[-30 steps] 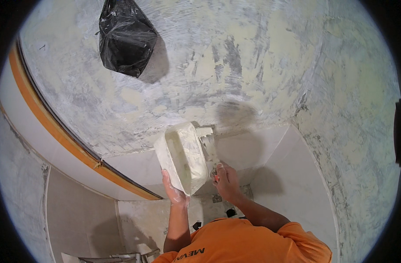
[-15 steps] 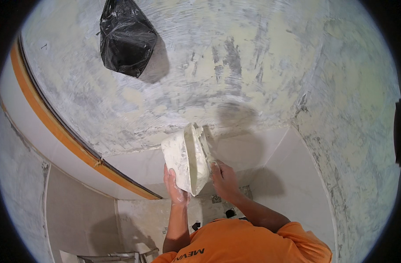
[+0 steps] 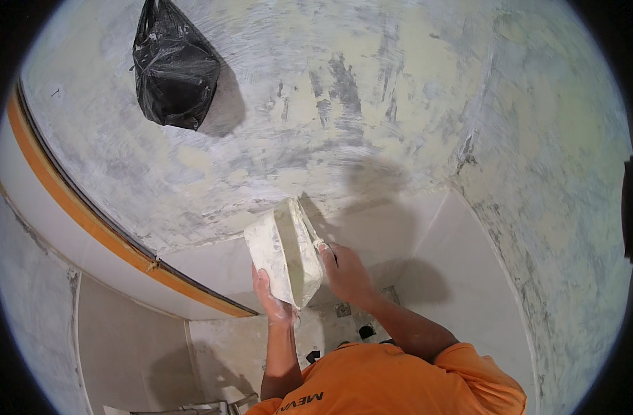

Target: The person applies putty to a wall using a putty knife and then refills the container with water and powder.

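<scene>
My left hand (image 3: 271, 297) is closed round the lower left of a putty-smeared, cream-coloured tub (image 3: 266, 243). The tub is tilted, and its long narrow mouth (image 3: 289, 252) shows. At the tub's right edge, my right hand (image 3: 345, 273) is closed on a tool that looks like a putty knife (image 3: 306, 225). Cream putty coats the strip of it that shows along the tub's rim. A small dark part shows between my right fingers; they hide most of the handle. White smears cover my left palm and wrist.
Ahead stands a wall (image 3: 399, 104) patched with grey and cream putty, with pale tiles (image 3: 427, 214) below. A black plastic bag (image 3: 174, 76) hangs at upper left. An orange-edged frame (image 3: 95, 200) curves along the left. A metal frame (image 3: 212, 408) shows at the lower left edge.
The view has shifted slightly, moving the bag left. The tub has tilted so that more of its mouth shows. My right hand has moved a little up and left along its edge.
</scene>
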A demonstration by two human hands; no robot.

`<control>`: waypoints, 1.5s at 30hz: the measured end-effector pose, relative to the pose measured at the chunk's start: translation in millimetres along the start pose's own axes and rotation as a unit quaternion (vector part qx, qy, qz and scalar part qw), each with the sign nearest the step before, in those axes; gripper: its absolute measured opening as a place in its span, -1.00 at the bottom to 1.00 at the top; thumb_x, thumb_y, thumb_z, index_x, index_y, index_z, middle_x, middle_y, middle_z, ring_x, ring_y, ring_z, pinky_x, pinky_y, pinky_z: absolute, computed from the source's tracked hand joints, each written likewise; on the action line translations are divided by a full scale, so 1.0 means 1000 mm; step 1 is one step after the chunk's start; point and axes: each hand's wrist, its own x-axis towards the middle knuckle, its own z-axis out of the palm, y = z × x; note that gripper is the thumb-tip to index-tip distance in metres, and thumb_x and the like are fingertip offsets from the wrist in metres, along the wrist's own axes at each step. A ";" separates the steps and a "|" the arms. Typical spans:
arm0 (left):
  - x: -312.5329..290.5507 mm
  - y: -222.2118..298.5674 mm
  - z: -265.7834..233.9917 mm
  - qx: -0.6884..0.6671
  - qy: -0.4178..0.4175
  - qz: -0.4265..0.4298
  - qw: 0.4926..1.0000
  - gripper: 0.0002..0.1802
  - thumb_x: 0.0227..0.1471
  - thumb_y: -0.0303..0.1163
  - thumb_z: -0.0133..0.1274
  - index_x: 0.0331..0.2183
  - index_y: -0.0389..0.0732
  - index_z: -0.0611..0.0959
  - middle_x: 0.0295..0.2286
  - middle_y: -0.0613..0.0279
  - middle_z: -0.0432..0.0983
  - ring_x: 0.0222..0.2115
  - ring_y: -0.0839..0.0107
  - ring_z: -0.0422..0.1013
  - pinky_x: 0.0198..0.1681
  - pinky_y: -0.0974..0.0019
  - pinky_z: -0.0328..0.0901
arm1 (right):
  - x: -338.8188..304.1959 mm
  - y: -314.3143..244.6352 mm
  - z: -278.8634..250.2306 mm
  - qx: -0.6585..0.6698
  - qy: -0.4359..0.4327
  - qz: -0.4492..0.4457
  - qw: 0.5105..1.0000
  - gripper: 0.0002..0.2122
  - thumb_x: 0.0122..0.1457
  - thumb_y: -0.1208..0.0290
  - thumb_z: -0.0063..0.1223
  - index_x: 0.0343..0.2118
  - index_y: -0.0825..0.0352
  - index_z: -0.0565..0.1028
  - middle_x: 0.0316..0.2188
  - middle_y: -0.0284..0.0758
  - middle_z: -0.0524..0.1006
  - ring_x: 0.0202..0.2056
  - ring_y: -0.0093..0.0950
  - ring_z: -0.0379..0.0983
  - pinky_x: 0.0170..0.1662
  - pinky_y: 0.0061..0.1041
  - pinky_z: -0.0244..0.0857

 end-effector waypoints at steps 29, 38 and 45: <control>0.000 0.020 0.022 -0.069 0.081 -0.020 0.994 -0.26 0.31 0.16 -0.21 0.26 -0.21 0.33 0.14 0.18 0.40 0.13 0.22 0.36 0.19 0.11 0.24 | -0.033 0.026 -0.056 0.343 -0.181 0.233 0.892 -0.57 0.46 0.04 -0.23 -0.01 0.29 0.56 -0.64 -0.46 0.35 -0.72 -0.66 0.12 -0.66 -0.62 -0.04; -0.006 0.018 0.026 -0.070 0.100 -0.009 0.992 -0.26 0.31 0.16 -0.20 0.26 -0.21 0.33 0.15 0.14 0.39 0.13 0.20 0.35 0.21 0.10 0.23 | -0.043 0.029 -0.050 0.343 -0.156 0.245 0.893 -0.59 0.46 0.07 -0.21 -0.10 0.35 0.53 -0.64 -0.47 0.36 -0.71 -0.67 0.15 -0.65 -0.60 0.02; -0.006 0.017 0.027 -0.072 0.087 -0.002 0.994 -0.25 0.31 0.16 -0.20 0.27 -0.21 0.31 0.16 0.15 0.37 0.14 0.20 0.34 0.20 0.10 0.23 | -0.046 0.013 -0.057 0.352 -0.161 0.222 0.895 -0.59 0.47 0.08 -0.25 -0.10 0.35 0.53 -0.65 -0.48 0.36 -0.71 -0.67 0.15 -0.65 -0.61 0.02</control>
